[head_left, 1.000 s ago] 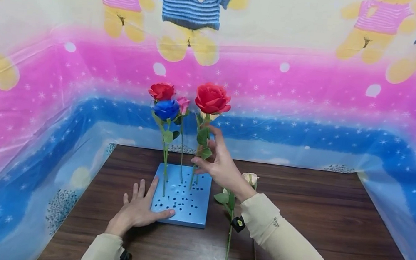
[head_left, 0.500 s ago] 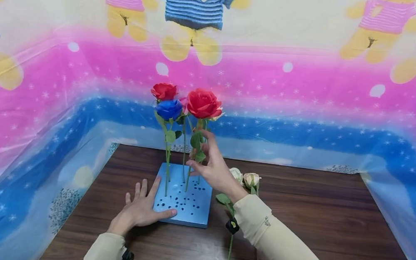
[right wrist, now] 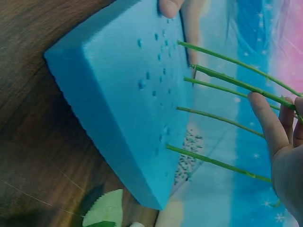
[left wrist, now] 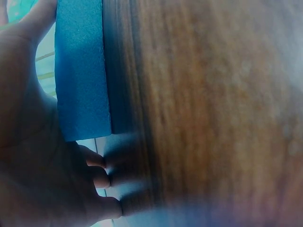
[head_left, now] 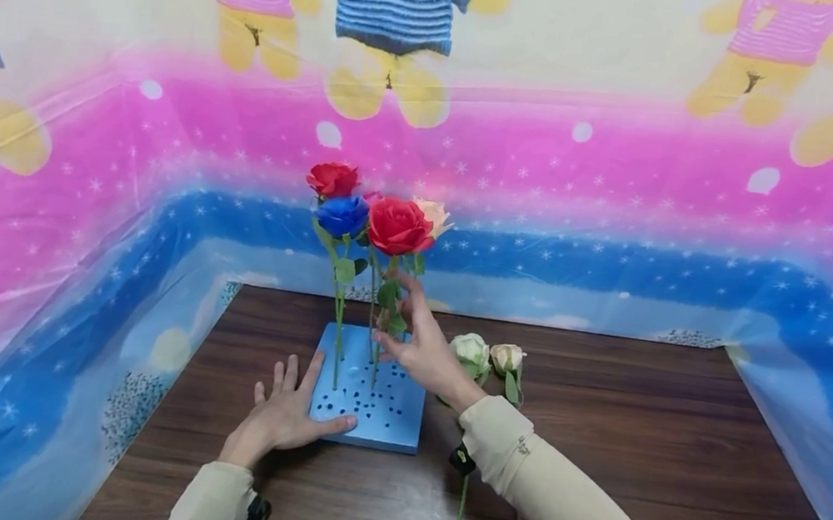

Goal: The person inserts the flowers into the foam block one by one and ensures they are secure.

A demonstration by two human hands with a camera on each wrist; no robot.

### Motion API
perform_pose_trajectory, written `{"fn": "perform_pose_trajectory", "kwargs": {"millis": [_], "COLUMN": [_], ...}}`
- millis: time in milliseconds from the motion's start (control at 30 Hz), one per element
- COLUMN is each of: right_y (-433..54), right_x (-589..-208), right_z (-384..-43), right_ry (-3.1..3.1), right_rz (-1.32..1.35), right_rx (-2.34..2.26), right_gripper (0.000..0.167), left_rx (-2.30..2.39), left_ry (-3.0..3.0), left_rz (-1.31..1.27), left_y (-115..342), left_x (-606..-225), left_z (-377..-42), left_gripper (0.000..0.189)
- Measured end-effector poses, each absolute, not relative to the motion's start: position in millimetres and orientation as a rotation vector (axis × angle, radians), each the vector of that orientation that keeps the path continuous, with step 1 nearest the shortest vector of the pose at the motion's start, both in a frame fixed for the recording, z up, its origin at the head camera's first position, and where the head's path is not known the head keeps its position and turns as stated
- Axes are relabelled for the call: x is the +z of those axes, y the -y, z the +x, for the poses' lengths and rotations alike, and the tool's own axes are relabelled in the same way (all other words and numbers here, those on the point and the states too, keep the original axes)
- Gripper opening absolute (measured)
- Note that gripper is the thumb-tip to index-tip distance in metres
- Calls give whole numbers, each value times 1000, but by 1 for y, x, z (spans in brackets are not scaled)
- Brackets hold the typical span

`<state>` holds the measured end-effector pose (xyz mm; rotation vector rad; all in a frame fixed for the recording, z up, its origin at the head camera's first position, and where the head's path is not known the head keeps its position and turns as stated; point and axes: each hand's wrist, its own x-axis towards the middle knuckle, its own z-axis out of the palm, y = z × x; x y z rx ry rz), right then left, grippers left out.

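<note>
My left hand (head_left: 284,419) lies with fingers spread at the left edge of a blue foam block (head_left: 400,430). Its thumb rests on the block's top, and the other fingers are beside it on the table. My right hand (head_left: 424,340) pinches the leafy stem of a large red rose (head_left: 399,226), held upright over the block. In the right wrist view, the lower end of that stem (right wrist: 227,79) is at the block's holed surface; I cannot tell whether it is inside a hole. A smaller red rose (head_left: 332,178), a blue rose (head_left: 341,216), a pink flower, mostly hidden, and a cream rose (head_left: 432,215) stand in the block.
On the dark wooden table (head_left: 617,447), a whitish-green rose (head_left: 471,351) and a pale peach rose (head_left: 507,358) lie right of the block, their stems partly under my right forearm. A printed cloth (head_left: 516,169) hangs around the table's back and sides.
My right hand has moved the large red rose left and downward, its stem end shifting nearer the front of the block. The left hand stays in place on the block.
</note>
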<state>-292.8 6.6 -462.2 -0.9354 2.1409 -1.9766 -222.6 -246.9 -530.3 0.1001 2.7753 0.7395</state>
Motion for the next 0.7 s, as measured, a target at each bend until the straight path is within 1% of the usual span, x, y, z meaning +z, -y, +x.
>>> {"fn": "perform_pose_trajectory", "kwargs": {"millis": [700], "right_y": [-3], "right_x": [-486], "right_z": [-298], "right_ry": [-2168], "right_rz": [-914], "right_rx": [-1927], "right_gripper": [88], "left_rx": [725], "left_ry": [-2794], "left_rz": [102], "left_y": [246], "left_x": [-530], "left_z": [-224], "left_gripper": [134]}}
